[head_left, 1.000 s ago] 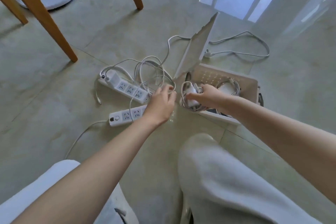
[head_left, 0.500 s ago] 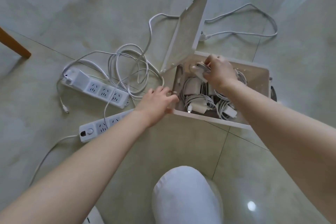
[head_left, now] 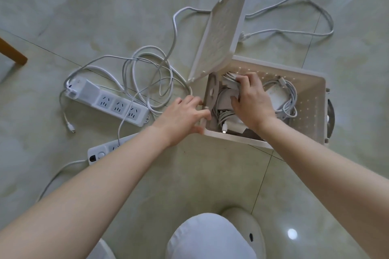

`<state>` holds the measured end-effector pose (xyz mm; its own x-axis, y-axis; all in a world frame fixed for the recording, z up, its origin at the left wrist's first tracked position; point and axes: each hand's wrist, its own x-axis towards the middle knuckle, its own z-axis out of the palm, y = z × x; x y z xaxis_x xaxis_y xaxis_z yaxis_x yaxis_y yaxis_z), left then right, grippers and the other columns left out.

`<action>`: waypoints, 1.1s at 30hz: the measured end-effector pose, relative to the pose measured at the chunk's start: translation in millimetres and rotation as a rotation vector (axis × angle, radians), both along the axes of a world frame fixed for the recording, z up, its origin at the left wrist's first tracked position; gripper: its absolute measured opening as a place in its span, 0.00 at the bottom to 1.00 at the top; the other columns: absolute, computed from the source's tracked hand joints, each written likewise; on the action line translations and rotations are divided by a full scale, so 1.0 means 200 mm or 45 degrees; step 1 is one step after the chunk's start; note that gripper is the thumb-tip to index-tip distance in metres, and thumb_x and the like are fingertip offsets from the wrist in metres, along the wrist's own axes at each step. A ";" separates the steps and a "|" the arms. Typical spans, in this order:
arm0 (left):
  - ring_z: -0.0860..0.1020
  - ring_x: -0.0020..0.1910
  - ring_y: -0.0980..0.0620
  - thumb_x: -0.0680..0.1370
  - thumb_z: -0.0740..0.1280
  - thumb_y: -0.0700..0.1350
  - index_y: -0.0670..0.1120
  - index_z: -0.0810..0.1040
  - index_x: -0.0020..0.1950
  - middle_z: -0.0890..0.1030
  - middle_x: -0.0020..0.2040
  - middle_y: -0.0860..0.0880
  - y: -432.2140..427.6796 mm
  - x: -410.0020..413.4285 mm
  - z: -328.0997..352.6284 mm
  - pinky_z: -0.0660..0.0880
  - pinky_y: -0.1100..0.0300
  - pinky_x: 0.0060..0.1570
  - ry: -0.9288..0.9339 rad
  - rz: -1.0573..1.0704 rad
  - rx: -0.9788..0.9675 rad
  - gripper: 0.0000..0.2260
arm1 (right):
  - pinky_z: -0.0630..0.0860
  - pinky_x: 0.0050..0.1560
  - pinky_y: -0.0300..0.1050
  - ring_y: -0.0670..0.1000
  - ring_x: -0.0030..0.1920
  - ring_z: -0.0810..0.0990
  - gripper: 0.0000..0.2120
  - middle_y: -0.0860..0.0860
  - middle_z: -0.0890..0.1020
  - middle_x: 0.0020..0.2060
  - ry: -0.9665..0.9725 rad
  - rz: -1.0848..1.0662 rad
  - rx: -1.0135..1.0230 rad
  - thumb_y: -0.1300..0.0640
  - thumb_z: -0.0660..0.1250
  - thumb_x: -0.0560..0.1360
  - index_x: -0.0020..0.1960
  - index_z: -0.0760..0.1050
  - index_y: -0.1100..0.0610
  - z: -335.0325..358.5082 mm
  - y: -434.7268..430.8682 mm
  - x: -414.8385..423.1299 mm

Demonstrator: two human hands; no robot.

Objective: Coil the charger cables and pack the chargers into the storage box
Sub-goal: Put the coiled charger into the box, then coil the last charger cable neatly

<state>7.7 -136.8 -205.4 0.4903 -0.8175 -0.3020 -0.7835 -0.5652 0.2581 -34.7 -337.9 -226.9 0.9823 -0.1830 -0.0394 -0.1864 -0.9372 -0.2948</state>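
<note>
Your right hand (head_left: 252, 103) clutches a charger (head_left: 230, 90) in the storage box (head_left: 311, 99), lengthwise along the wall your left hand (head_left: 185, 115) grips.

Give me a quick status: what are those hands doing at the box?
Left hand gripping the box edge. Right hand inside, holding a coiled charger. Lid open. Loose cable and power strip on floor beside it, nothing blocking.

**A:** What do you have on the head camera?

**B:** I see the right hand (head_left: 252, 101) inside the open box (head_left: 309, 111), fingers curled round a coiled charger (head_left: 229, 83). The left hand (head_left: 185, 115) grips the box's left rim.

**A:** And the floor?

**B:** A power strip (head_left: 109, 105) lies left of the box, with a second strip (head_left: 105, 151) nearer me. Loose cable (head_left: 147, 73) tangles between the first strip and the raised lid (head_left: 223, 27).
</note>
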 end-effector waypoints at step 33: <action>0.68 0.63 0.37 0.73 0.63 0.34 0.37 0.66 0.66 0.67 0.65 0.37 1.12 0.23 -0.28 0.63 0.47 0.62 -0.161 1.294 0.073 0.21 | 0.67 0.61 0.49 0.59 0.63 0.69 0.23 0.59 0.69 0.64 0.446 0.802 -0.097 0.56 0.60 0.78 0.69 0.58 0.61 -0.09 1.27 0.44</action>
<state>54.2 88.0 -261.5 0.9741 0.0157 -0.2254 0.0527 -0.9859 0.1587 54.1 -84.1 -245.6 0.8342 0.3988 -0.3808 0.3241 -0.9134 -0.2465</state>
